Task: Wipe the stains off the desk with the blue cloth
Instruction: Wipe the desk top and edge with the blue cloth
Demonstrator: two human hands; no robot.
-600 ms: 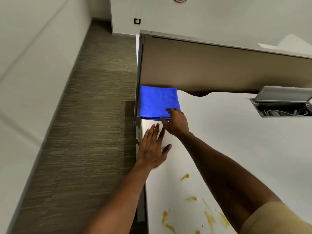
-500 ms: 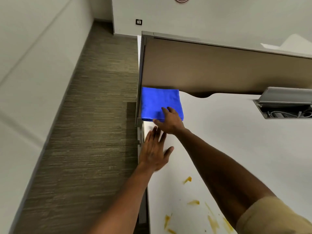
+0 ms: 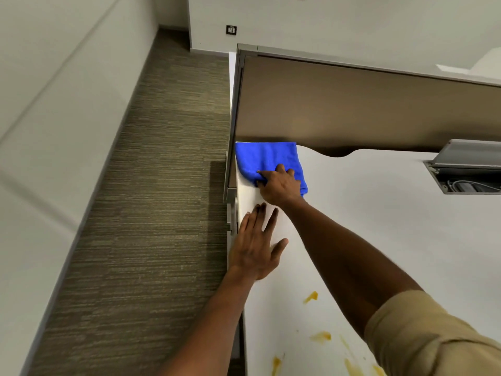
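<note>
A folded blue cloth (image 3: 267, 158) lies in the far left corner of the white desk (image 3: 379, 226), against the brown partition. My right hand (image 3: 279, 185) rests on its near edge, fingers curled into the fabric, which bunches under them. My left hand (image 3: 256, 245) lies flat on the desk by the left edge, fingers spread, a short way nearer than the cloth. Several yellow-orange stains (image 3: 321, 336) mark the desk close to me, below my right forearm.
A brown partition panel (image 3: 352, 104) stands along the desk's far side. An open cable box (image 3: 469, 175) with a raised grey lid sits at the right. Left of the desk edge the carpeted floor (image 3: 151, 213) drops away beside a white wall.
My right hand has moved further onto the cloth and closed its fingers, gathering the near edge. My left hand has stayed flat on the desk.
</note>
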